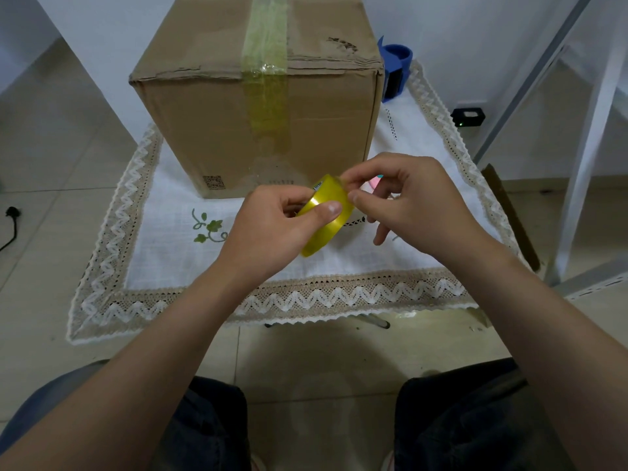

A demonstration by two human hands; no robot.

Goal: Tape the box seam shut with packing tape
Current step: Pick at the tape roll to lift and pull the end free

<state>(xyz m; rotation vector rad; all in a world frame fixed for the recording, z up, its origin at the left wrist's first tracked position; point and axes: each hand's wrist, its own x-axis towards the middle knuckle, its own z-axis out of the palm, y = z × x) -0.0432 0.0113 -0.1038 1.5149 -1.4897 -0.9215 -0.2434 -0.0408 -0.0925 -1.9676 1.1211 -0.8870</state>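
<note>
A brown cardboard box stands on a small table, with a strip of yellowish tape running along its top seam and down its near face. In front of the box, my left hand grips a yellow roll of packing tape, thumb on its outer face. My right hand pinches at the roll's upper edge with thumb and forefinger, where the tape's end seems to lie. Something small and pink shows behind my right fingers.
The table carries a white cloth with a beige lace border. A blue tape dispenser stands behind the box's right corner. A black device sits on the floor at right, beside a white metal frame. My knees show below.
</note>
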